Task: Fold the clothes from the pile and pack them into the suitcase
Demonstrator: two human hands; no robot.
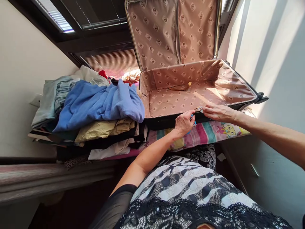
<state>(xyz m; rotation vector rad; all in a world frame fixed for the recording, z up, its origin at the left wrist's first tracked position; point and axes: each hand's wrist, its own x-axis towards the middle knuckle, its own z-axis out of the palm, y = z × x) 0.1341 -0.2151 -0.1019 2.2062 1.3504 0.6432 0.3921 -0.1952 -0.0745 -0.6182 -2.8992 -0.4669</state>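
An open suitcase [166, 119] with pinkish-brown patterned lining lies in front of me, its lid raised against the window. Over its near edge, my left hand [184, 124] is closed on a small blue, shiny, wrapper-like thing [193, 121], mostly covered by the fingers. Just to the right, my right hand [218, 113] pinches a small pale piece [199, 109] at the suitcase rim; what it is I cannot make out. Inside the suitcase lies a strap [177, 88] with a yellowish buckle [189, 84].
Folded clothes are piled left of the suitcase, with a blue garment [100, 100] on top and a yellow one [100, 132] below. A colourful cartoon-print cloth [205, 135] lies under the suitcase. Walls stand close on both sides; a blind-covered window [109, 60] is behind.
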